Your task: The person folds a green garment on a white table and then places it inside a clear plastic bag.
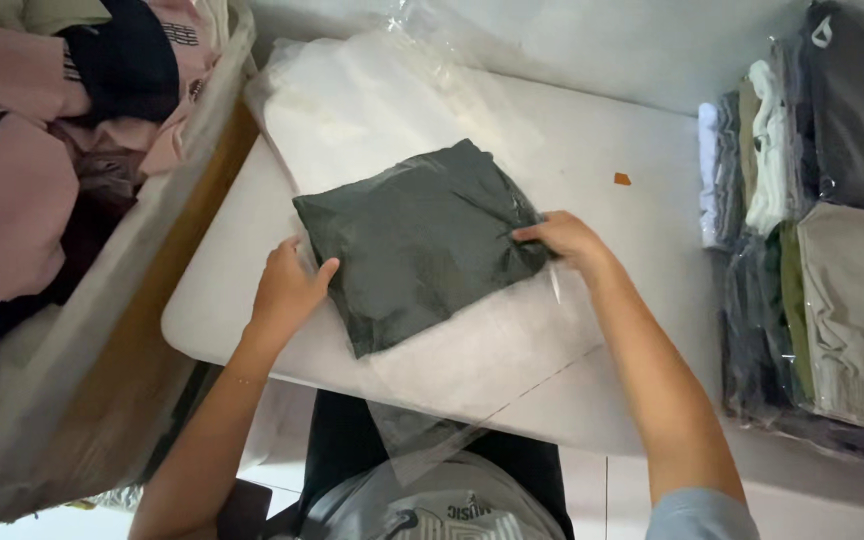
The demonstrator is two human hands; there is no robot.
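White table (592,150) carried everything. Folded dark green garment (417,240) in clear plastic bag (492,350) lay at centre. Stack of clear bags (352,110) sat at 11 o'clock. Small orange scrap (622,179) lay at 2 o'clock.

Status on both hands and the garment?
Left hand and right hand press the folded dark green garment. Clear plastic bag underneath. Nothing on top.
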